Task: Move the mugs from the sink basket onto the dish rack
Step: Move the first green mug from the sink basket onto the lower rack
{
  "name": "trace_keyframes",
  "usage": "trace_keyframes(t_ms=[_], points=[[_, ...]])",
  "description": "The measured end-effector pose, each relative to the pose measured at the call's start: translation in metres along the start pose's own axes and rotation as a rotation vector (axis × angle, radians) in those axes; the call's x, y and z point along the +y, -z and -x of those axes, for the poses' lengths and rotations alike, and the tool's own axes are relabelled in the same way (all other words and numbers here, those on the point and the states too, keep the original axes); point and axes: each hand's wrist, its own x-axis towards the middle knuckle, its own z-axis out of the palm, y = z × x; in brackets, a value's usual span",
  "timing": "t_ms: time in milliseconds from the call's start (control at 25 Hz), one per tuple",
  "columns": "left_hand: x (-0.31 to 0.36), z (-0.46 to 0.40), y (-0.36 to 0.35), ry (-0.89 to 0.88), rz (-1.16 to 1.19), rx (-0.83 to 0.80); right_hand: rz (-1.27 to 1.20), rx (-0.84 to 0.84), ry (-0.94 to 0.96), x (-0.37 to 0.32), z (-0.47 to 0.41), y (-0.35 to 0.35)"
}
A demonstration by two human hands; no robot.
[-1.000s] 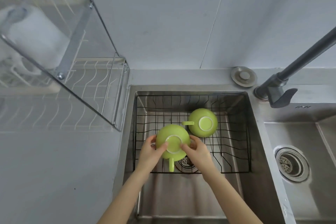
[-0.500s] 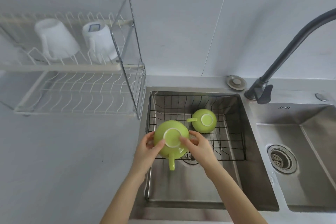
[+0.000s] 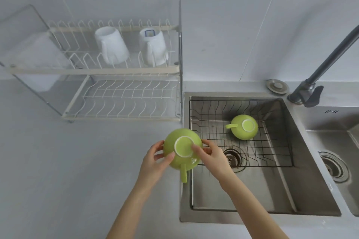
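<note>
The green mug (image 3: 182, 148), upside down with its handle pointing toward the person, has come up out of the sink basket (image 3: 275, 163) and now hangs over the sink's left edge, half above the table (image 3: 68, 170). A second ago it was still over the basket's near left corner. The left hand (image 3: 155, 159) and right hand (image 3: 211, 156) each keep their grip clamped on the held mug's sides, thumbs on its base. So the lift seems done and the carry leftward under way. The dish rack (image 3: 120, 99) stands far left, its lower tier bare, two white mugs (image 3: 111, 45) on top. The second green mug (image 3: 244, 126) waits inverted in the basket.
</note>
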Motion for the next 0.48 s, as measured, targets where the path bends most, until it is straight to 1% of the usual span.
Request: trace_keyframes(t_ms=[160, 280, 480], points=[[-0.001, -0.008, 0.039, -0.008, -0.027, -0.023, 0.03, 0.007, 0.037, -0.011, -0.004, -0.038], [0.003, -0.019, 0.065, -0.052, -0.054, -0.061, 0.021, 0.035, 0.054, -0.023, -0.01, -0.063], [0.012, -0.047, 0.095, -0.127, -0.202, -0.123, 0.022, 0.086, 0.084, -0.044, -0.026, -0.093]])
